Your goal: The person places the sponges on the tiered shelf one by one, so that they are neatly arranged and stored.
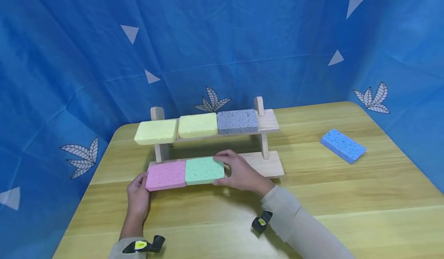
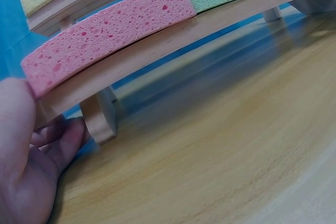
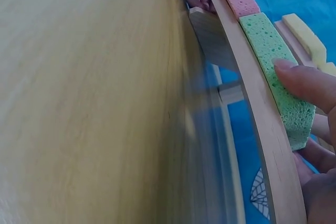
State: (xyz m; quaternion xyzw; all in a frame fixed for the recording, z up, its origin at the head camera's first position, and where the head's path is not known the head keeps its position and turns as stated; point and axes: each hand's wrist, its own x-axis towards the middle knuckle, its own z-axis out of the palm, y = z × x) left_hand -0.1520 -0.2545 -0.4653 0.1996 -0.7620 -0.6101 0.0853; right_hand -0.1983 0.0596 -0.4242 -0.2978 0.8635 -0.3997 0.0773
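A two-tier wooden shelf (image 1: 268, 164) stands on the table. On its lower board lie a pink sponge (image 1: 166, 175) and, touching its right side, a light green sponge (image 1: 204, 170). My right hand (image 1: 241, 173) pinches the green sponge at its right end, thumb on the front edge and fingers at the back. At the left end of the lower board, my left hand (image 1: 138, 195) grips the shelf. Its thumb (image 2: 16, 114) lies against the end of the pink sponge, and its other fingers curl below the board.
On the upper board sit two yellow sponges (image 1: 197, 125) and a grey-blue sponge (image 1: 237, 121). A blue sponge (image 1: 343, 146) lies apart on the wooden table (image 1: 364, 197), to the right. Blue printed cloth (image 1: 277, 31) hangs behind and at both sides.
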